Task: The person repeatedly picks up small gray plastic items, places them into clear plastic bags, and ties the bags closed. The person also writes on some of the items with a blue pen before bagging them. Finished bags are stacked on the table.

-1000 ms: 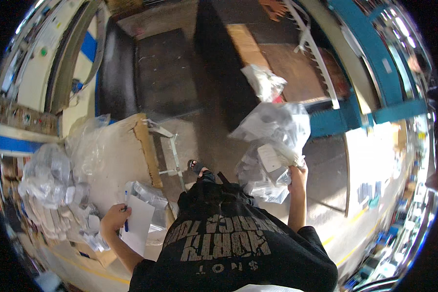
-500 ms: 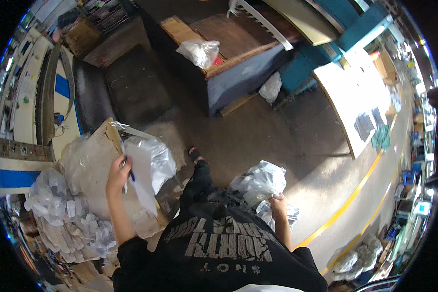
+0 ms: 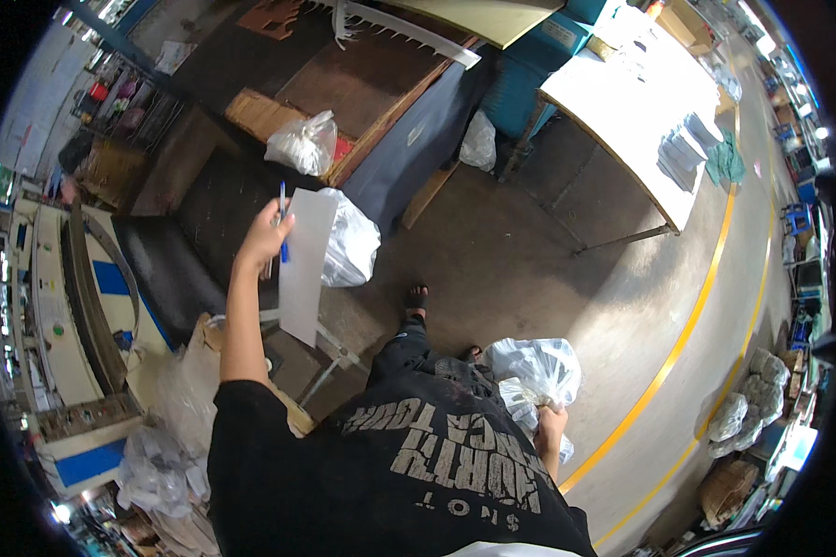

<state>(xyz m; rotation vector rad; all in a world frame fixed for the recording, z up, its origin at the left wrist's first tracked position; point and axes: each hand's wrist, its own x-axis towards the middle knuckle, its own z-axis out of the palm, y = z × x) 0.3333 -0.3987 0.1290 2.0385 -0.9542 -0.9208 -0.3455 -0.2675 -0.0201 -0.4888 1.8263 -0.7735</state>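
Observation:
My left hand (image 3: 264,243) is closed around a blue pen (image 3: 284,245) and a pale rectangular sheet of card (image 3: 306,274), stretched out in front of me. A white plastic bag (image 3: 351,246) shows just behind the card and has travelled with that hand; how it is gripped is hidden. Low at my right side, my right hand (image 3: 552,425) clutches the gathered part of a stuffed clear plastic bag (image 3: 539,367), whose contents cannot be made out. More of the plastic shows below the fingers.
Ahead stands a dark workbench (image 3: 381,79) with a knotted white bag (image 3: 304,143) on its corner. A white table (image 3: 613,102) at the right carries grey folded pieces (image 3: 685,147). Bagged bundles (image 3: 163,469) lie at lower left. Yellow lines (image 3: 683,348) mark the floor.
I have stepped forward, and the bundles have slid toward the lower left of the view. My left hand has moved forward with the pen, card and bag; my right hand still holds its bag.

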